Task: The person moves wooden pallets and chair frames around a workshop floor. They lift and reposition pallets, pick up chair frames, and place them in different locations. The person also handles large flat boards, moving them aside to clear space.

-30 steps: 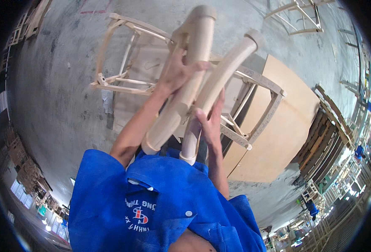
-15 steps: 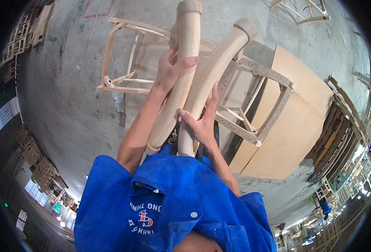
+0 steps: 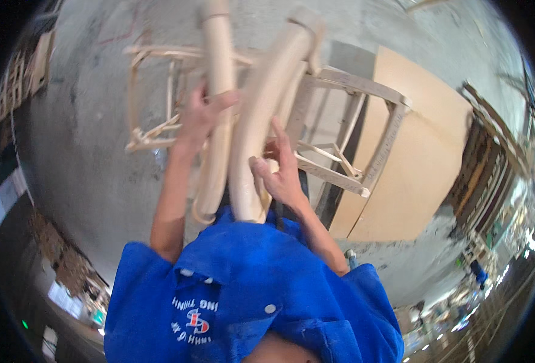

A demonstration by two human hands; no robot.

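Nearest the camera, a blue work shirt fills the six o'clock part of the view, and both bare forearms rise from it toward twelve. Two pale, unfinished wooden pieces stand between the hands: a straight round post and a thicker curved wooden leg, smooth and cylindrical, bowing toward one o'clock. The right hand sits at the four o'clock side of the curved leg, its fingers bent and pressed against the wood, the thumb raised along it. The left hand is wrapped around the straight post from its nine o'clock side, fingers closed on it. Behind them, at one to three o'clock, an open chair frame of the same bare timber shows rails and stretchers. Farther, a second frame lies at ten o'clock on the grey concrete floor, and a flat plywood sheet lies at three o'clock.
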